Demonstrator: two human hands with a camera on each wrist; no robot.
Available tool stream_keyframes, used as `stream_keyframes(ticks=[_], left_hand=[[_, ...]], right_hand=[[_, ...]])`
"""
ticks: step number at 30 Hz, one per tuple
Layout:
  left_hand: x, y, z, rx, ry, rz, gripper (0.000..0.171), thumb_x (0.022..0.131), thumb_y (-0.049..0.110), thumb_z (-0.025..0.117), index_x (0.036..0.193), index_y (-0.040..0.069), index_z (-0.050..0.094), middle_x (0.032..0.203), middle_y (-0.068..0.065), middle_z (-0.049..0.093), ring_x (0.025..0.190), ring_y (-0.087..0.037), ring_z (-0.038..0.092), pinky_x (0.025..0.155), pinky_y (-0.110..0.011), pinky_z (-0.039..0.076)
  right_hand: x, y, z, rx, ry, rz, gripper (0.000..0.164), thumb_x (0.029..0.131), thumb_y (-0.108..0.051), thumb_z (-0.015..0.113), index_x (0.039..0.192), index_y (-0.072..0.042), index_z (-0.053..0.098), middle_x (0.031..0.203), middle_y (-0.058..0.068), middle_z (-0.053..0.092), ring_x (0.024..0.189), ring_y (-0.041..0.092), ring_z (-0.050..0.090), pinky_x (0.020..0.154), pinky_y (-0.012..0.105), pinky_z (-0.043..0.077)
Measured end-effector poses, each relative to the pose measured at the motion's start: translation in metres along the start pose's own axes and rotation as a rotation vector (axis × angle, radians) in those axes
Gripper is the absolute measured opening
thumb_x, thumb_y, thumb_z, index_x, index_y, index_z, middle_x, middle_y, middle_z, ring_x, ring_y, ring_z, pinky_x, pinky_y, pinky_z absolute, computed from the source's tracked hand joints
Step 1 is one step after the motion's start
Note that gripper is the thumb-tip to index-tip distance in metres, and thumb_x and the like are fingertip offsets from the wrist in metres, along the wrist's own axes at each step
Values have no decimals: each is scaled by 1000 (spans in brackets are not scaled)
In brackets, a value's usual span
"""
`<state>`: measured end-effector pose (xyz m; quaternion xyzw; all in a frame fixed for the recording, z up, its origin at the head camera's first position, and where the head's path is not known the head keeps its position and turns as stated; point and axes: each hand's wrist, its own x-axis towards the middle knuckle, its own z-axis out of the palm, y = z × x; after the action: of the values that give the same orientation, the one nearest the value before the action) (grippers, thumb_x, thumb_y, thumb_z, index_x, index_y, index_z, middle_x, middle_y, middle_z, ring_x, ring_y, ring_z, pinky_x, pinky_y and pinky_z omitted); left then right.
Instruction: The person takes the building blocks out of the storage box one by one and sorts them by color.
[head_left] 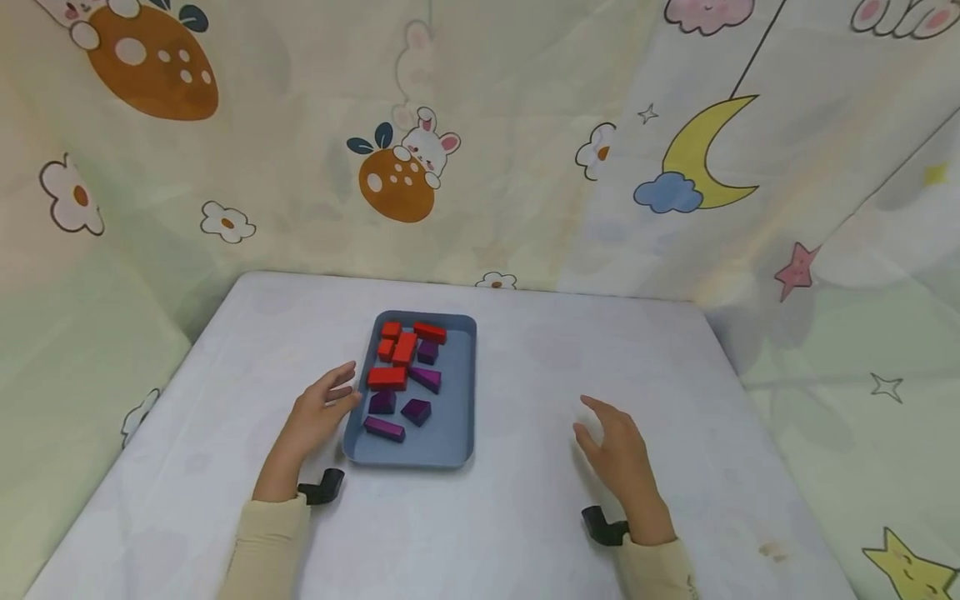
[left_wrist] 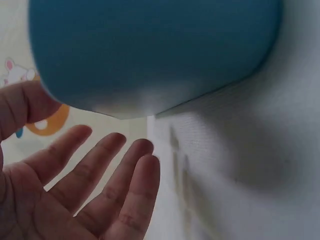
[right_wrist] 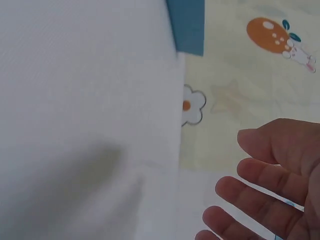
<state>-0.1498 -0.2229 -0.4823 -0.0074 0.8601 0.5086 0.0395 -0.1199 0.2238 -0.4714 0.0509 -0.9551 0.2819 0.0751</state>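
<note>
From my end, nearest are two beige sleeves, a black mount at each wrist. The right hand hangs over the white table, fingers loosely bent and parted, grip unclosed, well apart from the tray. The left hand is just beside the tray's left edge, fingers loose and spread, likewise gripping nothing; I can't tell whether its thumb touches the rim.

The blue tray lies flat on the table, left of the middle. I count five purple blocks in it, mostly in its nearer part, and five red blocks, mostly farther back, all toward its left side. Beyond the table I see a printed cloth.
</note>
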Motion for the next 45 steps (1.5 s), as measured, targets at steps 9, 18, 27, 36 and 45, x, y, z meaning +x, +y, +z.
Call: stream_keyframes(ticks=[9,18,27,36,45], left_hand=[[22,-19,-4,-173,-100,-36,71,104,4,64,168,-1,32,170,-29,35,151,-52,42,119,-61,38],[29,-33,-3,-272,-122,8,71,103,5,68,167,2,38,169,-26,40,150,-48,47,115,-45,46],[31,-35,-2,-292,-125,0,71,104,8,70,167,3,38,170,-25,39,150,-47,47,114,-40,46],[30,-39,-1,-303,-122,10,70,103,8,70,167,5,40,168,-23,43,147,-44,51,111,-33,47],[31,-46,0,-295,-117,7,70,103,8,70,167,5,41,167,-23,44,147,-45,50,118,-52,42]], right_hand=[[19,-42,33,147,23,-128,43,97,-3,78,139,5,68,138,25,70,125,45,67,104,59,54],[31,-82,56,231,-16,-231,39,97,-1,77,136,3,71,134,20,73,117,41,71,98,55,58],[42,-117,74,317,-125,-245,42,96,-1,80,136,5,69,135,20,72,120,38,71,102,50,57],[46,-144,100,315,-232,-195,48,94,-12,85,137,4,69,131,19,73,119,36,71,102,50,57],[49,-161,125,157,-210,-185,39,89,-15,91,118,4,74,105,13,75,90,23,65,83,40,59]])
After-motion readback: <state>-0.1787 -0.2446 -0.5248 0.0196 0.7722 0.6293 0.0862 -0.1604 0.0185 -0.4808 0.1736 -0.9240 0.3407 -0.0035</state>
